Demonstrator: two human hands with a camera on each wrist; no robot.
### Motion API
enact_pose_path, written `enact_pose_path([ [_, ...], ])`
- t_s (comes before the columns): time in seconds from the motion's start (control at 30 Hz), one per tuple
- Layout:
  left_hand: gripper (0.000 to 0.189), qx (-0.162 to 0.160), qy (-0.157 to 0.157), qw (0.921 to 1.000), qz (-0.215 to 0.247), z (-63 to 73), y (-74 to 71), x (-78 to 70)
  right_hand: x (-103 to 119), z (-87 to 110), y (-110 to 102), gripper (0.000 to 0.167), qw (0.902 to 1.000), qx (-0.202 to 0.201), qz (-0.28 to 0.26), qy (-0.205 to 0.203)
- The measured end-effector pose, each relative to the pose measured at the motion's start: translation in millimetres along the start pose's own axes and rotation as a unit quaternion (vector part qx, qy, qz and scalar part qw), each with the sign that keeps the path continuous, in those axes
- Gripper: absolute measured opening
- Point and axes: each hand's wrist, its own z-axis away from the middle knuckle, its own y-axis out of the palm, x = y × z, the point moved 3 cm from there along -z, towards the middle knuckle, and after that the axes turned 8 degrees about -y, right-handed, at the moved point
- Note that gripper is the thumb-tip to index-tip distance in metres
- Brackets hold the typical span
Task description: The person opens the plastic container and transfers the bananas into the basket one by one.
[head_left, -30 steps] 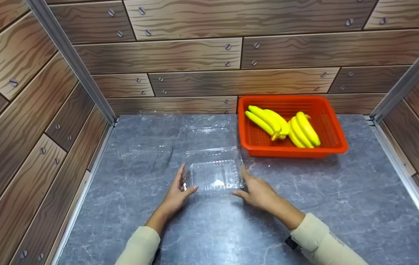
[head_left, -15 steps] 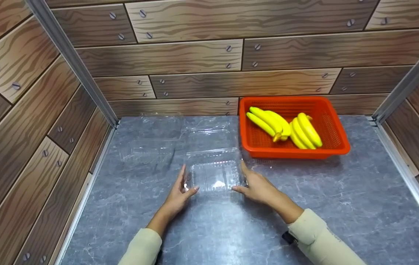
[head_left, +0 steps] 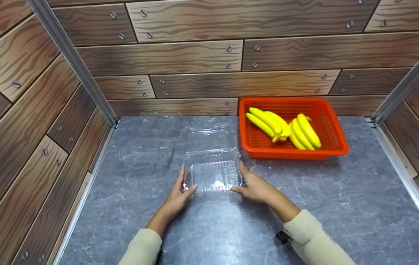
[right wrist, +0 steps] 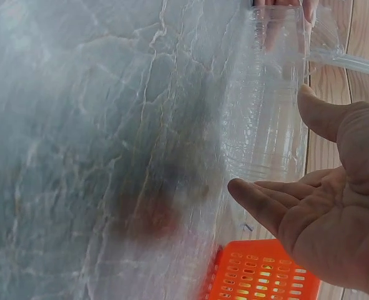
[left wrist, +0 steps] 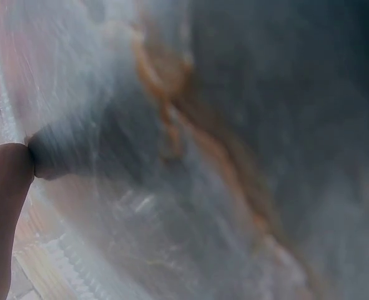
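Observation:
A clear plastic clamshell container (head_left: 213, 175) lies on the grey marbled table with its lid (head_left: 211, 138) folded back behind it. My left hand (head_left: 176, 197) is along its left side, fingers straight, thumb by the near corner. Opposite it, my right hand (head_left: 257, 186) rests at the container's right side. The right wrist view shows that right hand (right wrist: 340, 200) with extended fingers and thumb beside the ribbed plastic wall (right wrist: 265, 119). Only a dark thumb (left wrist: 6, 200) against clear plastic shows in the blurred left wrist view.
A second clear container (head_left: 148, 151), its lid raised behind, lies at the back left. A red plastic basket (head_left: 294, 152) with two bunches of bananas (head_left: 268, 121) stands at the back right. Wood-patterned walls (head_left: 194, 55) enclose the table on the back and sides.
The hands and the container stay almost in place. My right forearm shifts slightly to the left, and the head view tilts a little.

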Motion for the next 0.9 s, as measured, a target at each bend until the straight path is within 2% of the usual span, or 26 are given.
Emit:
enact_pose_path([
  [0.23,0.098,0.004,-0.006,1.0,0.002,1.2,0.8,1.0,-1,0.2,2,0.106,1.0,-0.003,-0.004,0.006],
  [0.43,0.098,0.0,-0.032,0.9994,0.012,0.7,-0.9,1.9,1,1.5,6,0.106,0.9998,-0.014,-0.012,0.01],
  [0.6,0.091,-0.029,-0.056,0.9975,0.033,0.5,-1.8,4.5,4,2.1,14,0.107,0.9994,-0.027,-0.017,0.015],
  [0.77,0.075,-0.065,-0.046,0.9965,0.023,-3.3,2.2,2.4,5,1.3,17,0.106,0.9987,-0.042,-0.021,0.021],
  [0.9,0.069,-0.098,-0.053,0.9936,0.017,-6.6,5.3,-0.2,4,-1.4,15,0.105,0.9983,-0.047,-0.025,0.025],
])
